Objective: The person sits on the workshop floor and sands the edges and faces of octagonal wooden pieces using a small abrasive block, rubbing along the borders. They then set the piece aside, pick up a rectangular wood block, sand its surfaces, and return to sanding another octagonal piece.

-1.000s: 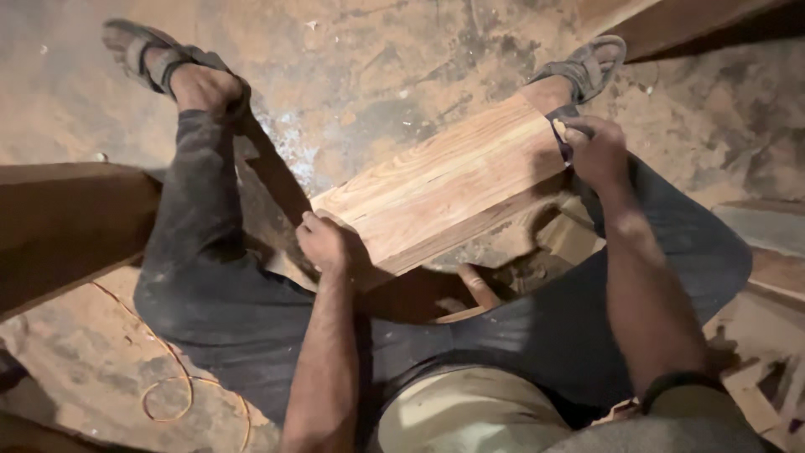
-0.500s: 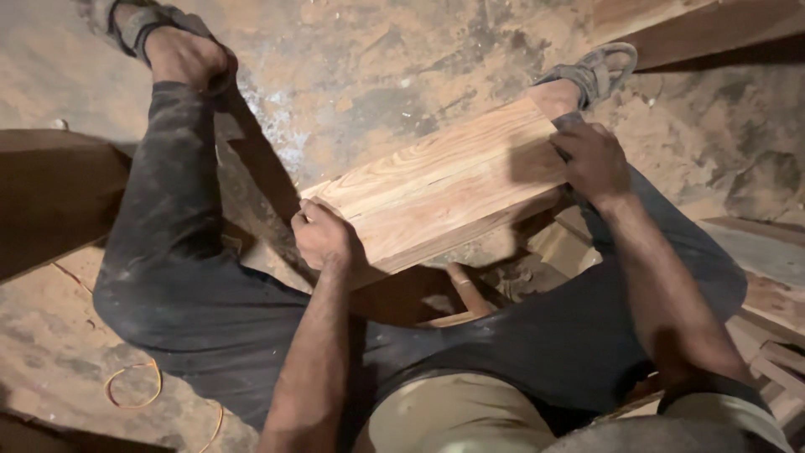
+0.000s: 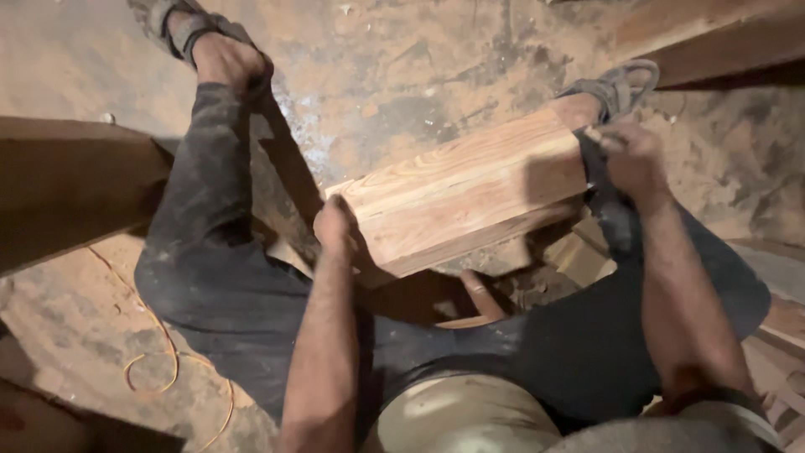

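Observation:
A thick block of pale, grained wood (image 3: 465, 189) lies tilted between my knees as I sit on the dusty floor. My left hand (image 3: 337, 231) presses against its near left end, fingers closed on the corner. My right hand (image 3: 633, 155) is at the far right end of the block, closed on a small slim object that I cannot make out, close to my sandalled right foot (image 3: 612, 88). My left leg in dark trousers stretches up to my left foot (image 3: 197, 38).
A wide dark wooden board (image 3: 67, 193) lies at the left. Another plank (image 3: 713, 42) crosses the top right. Small wood offcuts (image 3: 470, 294) sit under the block. An orange cord (image 3: 159, 369) curls on the floor at lower left. More timber pieces lie at the right edge.
The block has turned so that a side face shows. My left hand slid from its top onto its left end; my right hand stays at the right end.

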A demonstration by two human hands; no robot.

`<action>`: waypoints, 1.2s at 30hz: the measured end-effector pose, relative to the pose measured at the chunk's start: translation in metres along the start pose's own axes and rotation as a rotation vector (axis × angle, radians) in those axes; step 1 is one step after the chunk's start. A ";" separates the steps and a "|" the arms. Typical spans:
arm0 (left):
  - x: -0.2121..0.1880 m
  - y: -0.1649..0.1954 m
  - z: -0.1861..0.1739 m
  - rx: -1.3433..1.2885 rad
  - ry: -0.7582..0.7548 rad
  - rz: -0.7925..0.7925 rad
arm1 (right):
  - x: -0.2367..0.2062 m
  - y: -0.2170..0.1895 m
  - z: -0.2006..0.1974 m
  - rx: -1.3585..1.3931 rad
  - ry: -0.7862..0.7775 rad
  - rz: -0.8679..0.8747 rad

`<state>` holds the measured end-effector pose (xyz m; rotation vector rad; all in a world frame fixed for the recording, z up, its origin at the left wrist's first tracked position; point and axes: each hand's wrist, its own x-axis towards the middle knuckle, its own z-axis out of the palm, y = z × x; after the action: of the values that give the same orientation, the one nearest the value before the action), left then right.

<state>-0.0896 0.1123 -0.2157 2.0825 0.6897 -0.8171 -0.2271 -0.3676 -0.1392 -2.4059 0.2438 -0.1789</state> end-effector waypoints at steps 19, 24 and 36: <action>0.072 0.012 -0.002 -1.035 -0.694 -0.172 | 0.000 0.020 0.085 -0.037 0.364 0.489; 0.059 0.032 -0.007 -0.974 -0.518 -0.091 | -0.003 0.027 0.074 0.303 0.556 0.277; 0.013 0.034 -0.013 -0.297 0.230 0.373 | 0.020 -0.044 0.080 0.508 0.519 0.527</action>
<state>-0.0531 0.1071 -0.2034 1.9620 0.4836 -0.2525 -0.1868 -0.2889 -0.1684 -1.6879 0.9340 -0.5450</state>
